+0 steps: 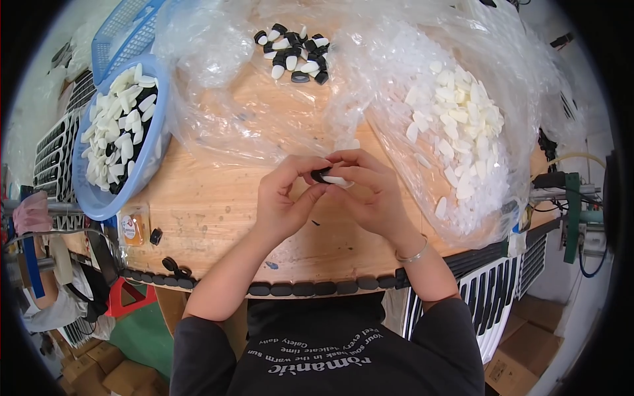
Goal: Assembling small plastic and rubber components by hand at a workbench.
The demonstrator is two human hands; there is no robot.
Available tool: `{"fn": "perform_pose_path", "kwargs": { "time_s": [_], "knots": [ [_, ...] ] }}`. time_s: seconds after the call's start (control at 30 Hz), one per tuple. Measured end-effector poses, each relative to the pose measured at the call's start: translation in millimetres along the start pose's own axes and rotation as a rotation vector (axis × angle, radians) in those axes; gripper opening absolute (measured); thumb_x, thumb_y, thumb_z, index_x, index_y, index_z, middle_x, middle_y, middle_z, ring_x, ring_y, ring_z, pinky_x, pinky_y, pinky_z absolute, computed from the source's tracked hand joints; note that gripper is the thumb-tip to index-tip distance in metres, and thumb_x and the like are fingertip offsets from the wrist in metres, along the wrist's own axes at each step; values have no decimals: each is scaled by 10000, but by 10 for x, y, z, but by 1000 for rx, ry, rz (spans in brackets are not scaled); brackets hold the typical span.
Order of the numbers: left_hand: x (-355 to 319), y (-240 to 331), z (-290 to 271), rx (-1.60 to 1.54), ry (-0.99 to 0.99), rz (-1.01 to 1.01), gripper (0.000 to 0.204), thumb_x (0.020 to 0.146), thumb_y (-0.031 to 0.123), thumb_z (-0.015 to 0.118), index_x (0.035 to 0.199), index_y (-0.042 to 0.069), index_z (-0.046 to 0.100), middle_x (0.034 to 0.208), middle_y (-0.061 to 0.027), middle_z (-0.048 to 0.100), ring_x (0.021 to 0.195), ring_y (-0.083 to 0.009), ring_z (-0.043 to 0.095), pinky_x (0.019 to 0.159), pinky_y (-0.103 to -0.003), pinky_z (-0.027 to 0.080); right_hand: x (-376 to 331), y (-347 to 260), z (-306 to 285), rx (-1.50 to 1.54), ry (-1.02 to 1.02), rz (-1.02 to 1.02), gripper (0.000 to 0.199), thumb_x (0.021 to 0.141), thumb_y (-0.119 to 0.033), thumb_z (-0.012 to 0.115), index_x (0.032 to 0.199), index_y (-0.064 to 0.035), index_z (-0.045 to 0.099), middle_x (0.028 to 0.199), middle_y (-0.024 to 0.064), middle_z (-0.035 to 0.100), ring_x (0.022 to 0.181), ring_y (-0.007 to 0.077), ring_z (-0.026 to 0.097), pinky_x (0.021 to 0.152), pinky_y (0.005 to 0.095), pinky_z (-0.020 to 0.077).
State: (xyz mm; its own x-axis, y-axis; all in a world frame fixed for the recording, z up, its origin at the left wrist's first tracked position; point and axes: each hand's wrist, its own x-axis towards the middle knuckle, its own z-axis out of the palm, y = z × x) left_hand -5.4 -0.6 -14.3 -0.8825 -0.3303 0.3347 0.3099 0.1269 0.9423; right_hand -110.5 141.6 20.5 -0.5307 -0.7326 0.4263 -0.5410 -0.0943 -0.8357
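Above the middle of the table my left hand [285, 198] and my right hand [370, 198] meet, fingertips pinched together. Between them is a small black ring-like piece [319, 175], held mostly by the left fingers. A white tongue-shaped piece [338, 181] sticks out of it toward my right palm, pinched by the right fingers. How far one sits inside the other is hidden by the fingers. At the far side lies a heap of similar black pieces with white tongues [292, 58]. Loose white tongue-shaped pieces [456, 112] are spread over clear plastic on the right.
At the left stands a blue basket [162, 125] filled with white and black pieces. Crumpled clear plastic sheeting [211, 125] covers the table's far side. A small orange-filled container [134, 228] and a loose black piece [156, 235] sit near left. Black pads line the front edge [304, 289].
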Motion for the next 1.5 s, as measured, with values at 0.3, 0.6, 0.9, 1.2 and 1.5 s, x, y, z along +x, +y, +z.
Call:
{"fn": "perform_pose_path", "kwargs": {
  "time_s": [0.3,0.6,0.9,1.2,1.5],
  "knots": [
    [45,83,77,-176,151,-74,258,838,-115,581,1080,-24,585,1043,-61,578,920,-122,548,848,-237,435,-98,130,71,602,64,494,213,909,-38,594,1101,53,606,1003,76,664,959,123,631,796,236,531],
    [30,86,40,-143,88,-73,132,879,-95,543,986,-19,561,1011,-61,560,920,-112,543,836,-229,433,-80,126,137,602,9,348,204,921,9,547,1120,51,552,1103,90,603,959,128,624,842,239,520],
    [10,-31,95,102,65,15,78,916,-34,463,963,28,464,815,-58,518,713,-124,507,655,-247,415,-125,88,172,508,47,377,227,910,-24,588,1121,39,534,1057,89,634,897,157,655,795,248,545],
    [79,100,28,115,37,9,41,907,-16,501,931,17,498,830,-81,501,704,-164,464,656,-263,405,-107,91,185,595,217,280,508,854,26,642,1238,-62,322,1053,125,634,874,156,655,754,259,552],
    [97,133,-31,242,3,151,55,871,-5,562,926,-14,561,927,-135,559,790,-233,550,712,-285,444,-108,54,105,486,149,232,479,821,58,663,1181,-47,366,1044,128,630,882,142,641,774,250,527]
  ]
}}
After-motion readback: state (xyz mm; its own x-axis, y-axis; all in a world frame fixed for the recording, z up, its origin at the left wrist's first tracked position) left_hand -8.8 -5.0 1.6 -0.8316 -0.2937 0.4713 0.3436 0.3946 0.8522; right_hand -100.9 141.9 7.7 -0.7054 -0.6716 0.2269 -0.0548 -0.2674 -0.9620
